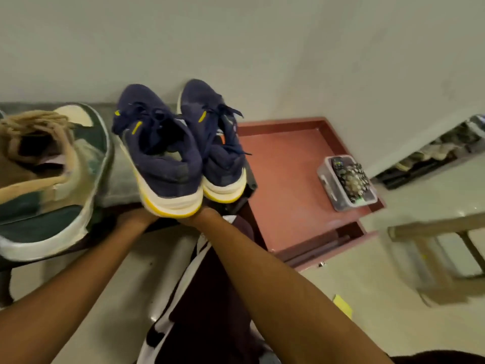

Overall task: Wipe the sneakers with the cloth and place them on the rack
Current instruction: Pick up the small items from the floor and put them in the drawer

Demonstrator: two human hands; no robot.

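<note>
Navy sneakers (181,143) on rack, green shoe (52,179) beside, hands underneath

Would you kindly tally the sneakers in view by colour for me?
Navy blue sneakers with yellow-and-white soles: 2, side by side, the left one and the right one
Green-and-tan sneaker: 1, to their left
Total: 3 sneakers

We are seeing the rack's grey top shelf (118,185) carrying a green and tan sneaker (52,179) at left, beside two navy sneakers (168,153), heels toward us, toes toward the wall
</note>
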